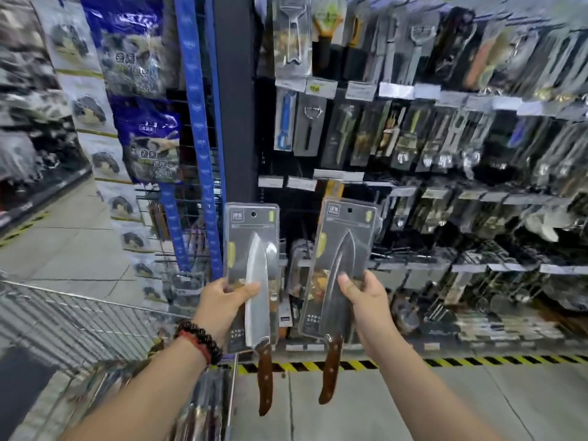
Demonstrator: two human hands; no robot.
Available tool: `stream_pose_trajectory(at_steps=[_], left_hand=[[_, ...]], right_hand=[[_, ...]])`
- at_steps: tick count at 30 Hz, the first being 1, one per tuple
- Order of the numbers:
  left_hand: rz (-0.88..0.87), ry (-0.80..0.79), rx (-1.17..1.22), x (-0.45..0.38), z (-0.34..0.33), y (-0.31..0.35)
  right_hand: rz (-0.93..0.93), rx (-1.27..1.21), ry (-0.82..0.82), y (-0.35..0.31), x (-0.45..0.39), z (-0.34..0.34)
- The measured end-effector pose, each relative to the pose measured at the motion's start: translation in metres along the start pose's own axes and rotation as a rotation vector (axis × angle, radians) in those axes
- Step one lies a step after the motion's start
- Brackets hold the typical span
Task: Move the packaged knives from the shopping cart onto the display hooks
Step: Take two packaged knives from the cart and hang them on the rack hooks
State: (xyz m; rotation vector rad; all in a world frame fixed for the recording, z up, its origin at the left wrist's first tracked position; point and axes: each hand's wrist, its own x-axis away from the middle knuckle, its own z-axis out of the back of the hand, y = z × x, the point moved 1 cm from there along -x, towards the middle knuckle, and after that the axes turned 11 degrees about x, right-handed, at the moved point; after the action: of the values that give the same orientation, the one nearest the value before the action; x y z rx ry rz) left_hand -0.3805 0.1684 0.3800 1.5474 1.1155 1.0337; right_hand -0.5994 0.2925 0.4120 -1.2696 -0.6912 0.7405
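Thumb-pinched grips (227, 300) (366, 297) on glossy knife packs (251, 249) (342, 259)

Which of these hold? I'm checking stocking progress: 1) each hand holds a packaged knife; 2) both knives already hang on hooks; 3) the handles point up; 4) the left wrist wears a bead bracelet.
1) True: the left hand grips the left packaged knife, the right hand the right packaged knife.
2) False: both are held in front of the display.
3) False: the wooden handles hang down.
4) True: bead bracelet.

shopping cart (73, 316) lower left, display hooks (413, 259) ahead right
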Motion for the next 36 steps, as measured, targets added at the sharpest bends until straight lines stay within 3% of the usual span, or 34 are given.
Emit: stream_pose_trajectory(at_steps=[23, 36], left_hand=[[0.113, 0.115, 0.057, -0.211, -0.054, -0.058], [0.129, 0.383, -0.040, -0.278, -0.062, -0.087]], right_hand=[[-0.082, 0.317, -0.309, 0.048, -0.275, -0.045], [-0.146, 0.395, -0.551, 0.082, -0.397, -0.129]])
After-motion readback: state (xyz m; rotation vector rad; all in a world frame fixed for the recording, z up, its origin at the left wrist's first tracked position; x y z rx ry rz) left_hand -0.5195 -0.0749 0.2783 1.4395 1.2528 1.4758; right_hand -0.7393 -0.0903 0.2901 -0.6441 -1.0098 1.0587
